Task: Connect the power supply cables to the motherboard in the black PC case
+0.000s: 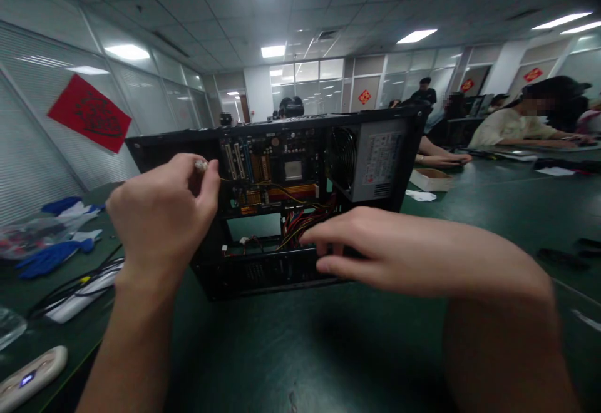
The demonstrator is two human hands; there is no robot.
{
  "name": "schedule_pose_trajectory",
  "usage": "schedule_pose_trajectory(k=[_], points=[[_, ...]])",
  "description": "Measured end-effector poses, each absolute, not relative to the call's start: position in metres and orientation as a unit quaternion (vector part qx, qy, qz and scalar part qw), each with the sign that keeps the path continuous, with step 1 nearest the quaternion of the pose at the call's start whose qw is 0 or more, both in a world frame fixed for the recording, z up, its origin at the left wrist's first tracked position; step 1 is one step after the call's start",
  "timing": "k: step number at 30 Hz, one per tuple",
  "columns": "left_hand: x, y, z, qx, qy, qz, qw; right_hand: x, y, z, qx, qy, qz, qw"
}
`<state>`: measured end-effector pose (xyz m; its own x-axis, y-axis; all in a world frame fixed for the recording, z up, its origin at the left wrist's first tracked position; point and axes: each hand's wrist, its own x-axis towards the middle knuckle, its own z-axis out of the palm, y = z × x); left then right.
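An open black computer case (272, 278) stands on its side on the green table (263, 350), its inside facing me. My left hand (173, 203) pinches a small white connector (201, 165) in front of the case's left part; a thin yellow and dark cable runs from it toward the right. Beside the bundle of red, black and yellow cables (300, 225), my right hand (347, 244) has its fingers apart, pointing left. Behind the hands are the motherboard (263, 163), with a square silver processor area, and the grey power supply (380, 159) with its round fan.
Blue gloves (51, 258), a plastic bag (23, 234), black cables (70, 288) and a white remote-like device (35, 375) lie at the left. A cardboard box (429, 179) and white paper (421, 196) are behind the case at right. Other people sit farther back.
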<state>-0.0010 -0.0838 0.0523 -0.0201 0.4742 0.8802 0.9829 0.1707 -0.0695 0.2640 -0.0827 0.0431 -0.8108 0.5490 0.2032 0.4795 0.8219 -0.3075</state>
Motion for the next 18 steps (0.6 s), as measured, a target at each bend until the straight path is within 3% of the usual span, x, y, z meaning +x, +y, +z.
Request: schedule_pose_trajectory(k=[4,8,13,18], points=[[0.0,-0.071,0.038,-0.62,-0.72,-0.086,0.299,0.276,-0.059,0.041,-0.317,-0.917,0.087,0.225],[-0.005,-0.057,0.02,-0.672,-0.712,0.065,0.191,0.283,-0.073,0.051,-0.284,-0.838,-0.028,0.466],[0.024,-0.043,-0.005,-0.751,-0.632,0.0,0.191,0.288,-0.07,0.062,-0.224,-0.588,-0.054,0.775],[0.077,-0.024,-0.07,-0.842,-0.479,-0.103,0.226,0.322,0.016,0.043,-0.273,-0.446,-0.059,0.85]])
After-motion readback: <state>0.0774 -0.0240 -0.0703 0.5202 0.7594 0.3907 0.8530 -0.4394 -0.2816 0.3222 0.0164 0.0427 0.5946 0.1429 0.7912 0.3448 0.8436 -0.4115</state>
